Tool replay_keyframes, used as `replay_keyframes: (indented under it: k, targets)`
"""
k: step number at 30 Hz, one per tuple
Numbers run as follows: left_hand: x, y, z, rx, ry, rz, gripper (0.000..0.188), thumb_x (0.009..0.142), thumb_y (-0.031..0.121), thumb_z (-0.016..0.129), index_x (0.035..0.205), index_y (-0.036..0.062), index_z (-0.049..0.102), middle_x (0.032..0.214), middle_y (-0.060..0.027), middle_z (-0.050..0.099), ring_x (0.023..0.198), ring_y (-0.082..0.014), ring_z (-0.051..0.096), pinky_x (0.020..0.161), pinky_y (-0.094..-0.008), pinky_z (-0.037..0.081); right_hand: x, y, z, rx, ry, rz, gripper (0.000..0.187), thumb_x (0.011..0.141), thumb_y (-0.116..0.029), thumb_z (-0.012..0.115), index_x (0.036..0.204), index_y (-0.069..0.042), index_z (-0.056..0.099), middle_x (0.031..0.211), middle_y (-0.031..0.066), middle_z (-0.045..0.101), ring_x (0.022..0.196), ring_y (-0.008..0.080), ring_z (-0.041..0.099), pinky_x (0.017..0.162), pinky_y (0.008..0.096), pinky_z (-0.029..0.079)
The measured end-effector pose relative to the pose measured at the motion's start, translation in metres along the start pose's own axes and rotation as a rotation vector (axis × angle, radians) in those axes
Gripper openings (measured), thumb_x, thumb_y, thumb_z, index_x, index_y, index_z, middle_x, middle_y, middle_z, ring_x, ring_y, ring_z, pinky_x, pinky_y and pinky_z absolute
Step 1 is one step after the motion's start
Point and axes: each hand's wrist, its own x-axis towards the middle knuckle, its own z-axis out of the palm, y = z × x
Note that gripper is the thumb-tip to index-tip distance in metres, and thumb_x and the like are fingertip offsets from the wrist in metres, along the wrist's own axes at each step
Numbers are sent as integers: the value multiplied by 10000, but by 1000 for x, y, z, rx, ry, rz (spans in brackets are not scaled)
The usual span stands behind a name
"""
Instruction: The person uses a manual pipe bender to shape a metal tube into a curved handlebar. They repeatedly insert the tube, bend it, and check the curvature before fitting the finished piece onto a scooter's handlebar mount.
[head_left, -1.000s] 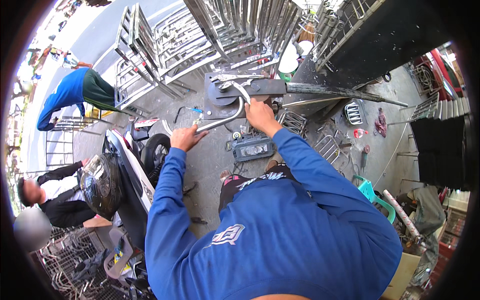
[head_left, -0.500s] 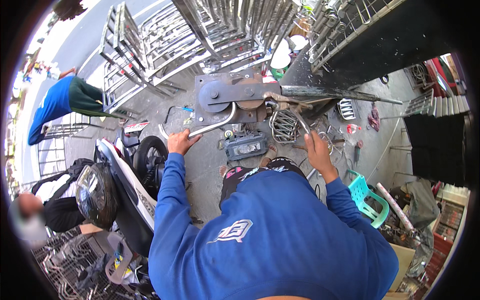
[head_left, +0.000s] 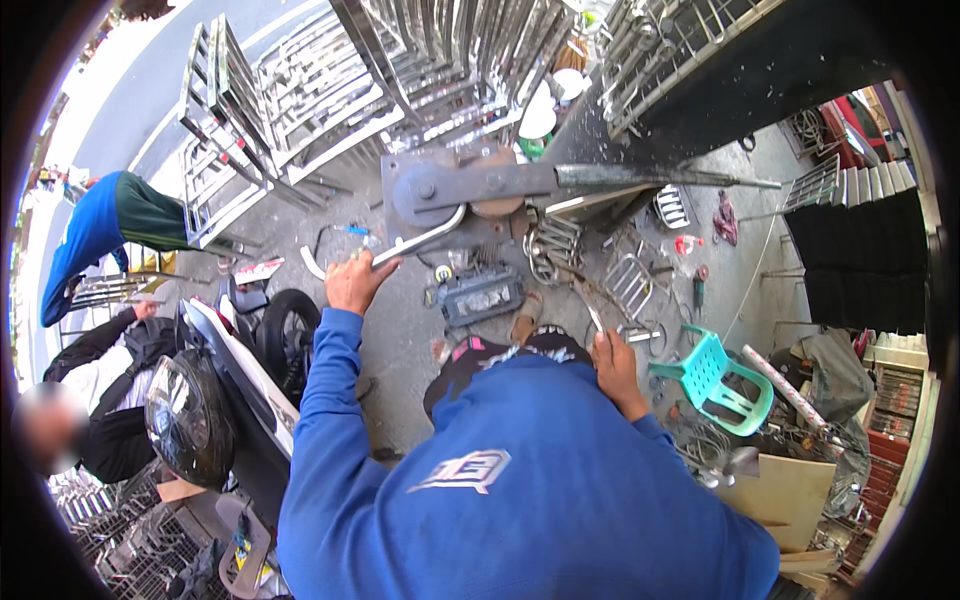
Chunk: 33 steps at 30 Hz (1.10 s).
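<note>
Gripping a bent tube in the left hand, with fingers curled round it, and running up to the bender at the far end. Also holding pliers in the right hand, fingers closed on the handle end, well apart from the tube. Got a grey case between, down on the floor.

Looks like a small roadside metalworking shop, with a paved road at ten o'clock. Shows its trade in a lever-type tube bender at twelve, bare-metal frames crowded together at eleven, and a power tool on the littered concrete floor toward three.
</note>
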Motion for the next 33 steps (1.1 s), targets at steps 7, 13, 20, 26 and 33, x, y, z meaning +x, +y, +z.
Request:
replay_keyframes:
  k: [7, 13, 20, 26, 33]
  targets:
    - [29, -15, -2, 23, -198, 49, 687, 848, 750, 593, 740, 74, 639, 628, -161, 670, 608, -359, 684, 608, -462, 523, 5, 18, -15, 0, -19, 44, 456, 1084, -379, 455, 857, 2, 563, 603, 101, 545, 543, 221, 549, 549, 376, 427]
    - [11, -6, 21, -11, -205, -40, 757, 838, 801, 549, 809, 58, 687, 667, -160, 707, 623, -335, 710, 660, -448, 545, 67, 68, -31, 10, -95, 61, 470, 1084, -396, 455, 881, 4, 593, 601, 67, 542, 525, 175, 543, 524, 350, 424]
    - [-8, 35, 0, 80, -12, -106, 678, 837, 743, 607, 734, 73, 627, 625, -156, 671, 623, -339, 681, 647, -453, 502, 104, 119, -30, 453, -62, 333, 445, 1089, -391, 447, 867, -23, 558, 589, 20, 473, 482, 126, 484, 474, 296, 410]
    - [16, 27, -12, 73, -252, -141, 703, 841, 755, 590, 735, 61, 630, 663, -179, 684, 654, -367, 688, 661, -467, 518, 109, 150, -37, 630, 7, 478, 416, 1078, -403, 460, 879, -45, 527, 609, 16, 450, 501, 146, 497, 468, 312, 420]
    - [3, 36, 5, 40, -200, -185, 714, 835, 765, 591, 740, 59, 637, 635, -167, 686, 621, -349, 701, 626, -457, 532, 89, 159, -36, 687, 64, 522, 404, 1066, -425, 479, 930, -47, 519, 629, 6, 449, 517, 165, 495, 506, 314, 434]
